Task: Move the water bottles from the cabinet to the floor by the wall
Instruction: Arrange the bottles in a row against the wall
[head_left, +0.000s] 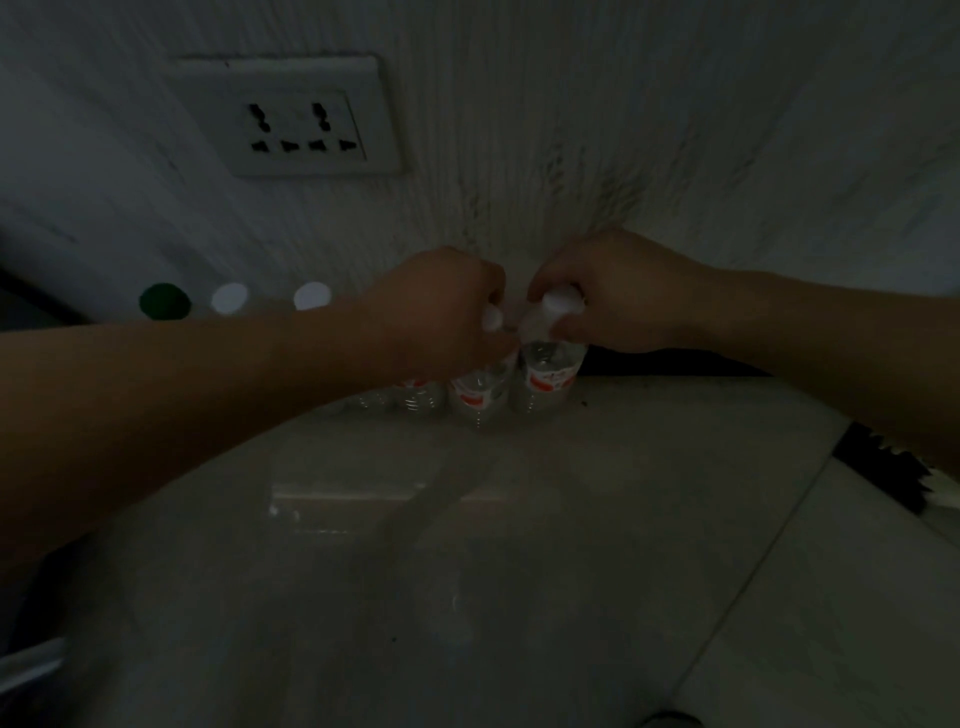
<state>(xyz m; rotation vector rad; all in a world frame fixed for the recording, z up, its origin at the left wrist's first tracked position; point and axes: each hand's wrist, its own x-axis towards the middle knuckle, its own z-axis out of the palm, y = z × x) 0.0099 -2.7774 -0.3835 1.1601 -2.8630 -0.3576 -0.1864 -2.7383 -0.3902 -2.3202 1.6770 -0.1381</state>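
The scene is dim. Clear water bottles with white caps and red labels stand upright in a row on the tiled floor against the wall. My right hand (618, 296) is closed around the neck and cap of the rightmost bottle (550, 376). My left hand (441, 312) grips the top of the bottle next to it (478, 395). Further left, another bottle (415, 397) shows under my left wrist, and three round caps, one green (164, 301) and two white (230, 298), peek above my left forearm. The cabinet is out of view.
A white double wall socket (291, 117) sits on the pale wall at upper left. The glossy light floor tiles (467, 571) stretch toward me. A dark patterned mat edge (883, 467) lies at the right.
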